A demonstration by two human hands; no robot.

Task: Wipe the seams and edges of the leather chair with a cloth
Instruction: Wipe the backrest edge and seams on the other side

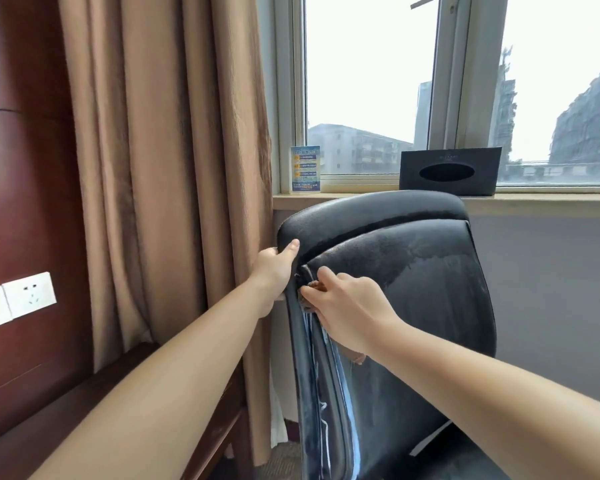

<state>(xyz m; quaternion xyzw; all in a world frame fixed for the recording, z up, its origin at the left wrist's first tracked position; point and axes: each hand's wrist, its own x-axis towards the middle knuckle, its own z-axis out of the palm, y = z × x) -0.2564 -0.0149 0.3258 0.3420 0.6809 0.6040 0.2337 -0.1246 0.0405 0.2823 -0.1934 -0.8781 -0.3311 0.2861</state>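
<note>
The black leather chair (413, 271) is standing just below the window sill (534, 199), its tall backrest running upright and leaning slightly, its worn front showing dull, streaky patches. The left hand (274, 271) is gripping the backrest's upper left edge, thumb over the front. The right hand (343, 306) is pinching a brown cloth (312, 287) into the side seam (312, 341), fingers curled.

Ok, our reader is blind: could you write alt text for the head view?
A right hand presses a brown cloth into the side seam of a black leather chair, while the left hand grips the chair's edge. Behind are a tan curtain and a window.
</note>
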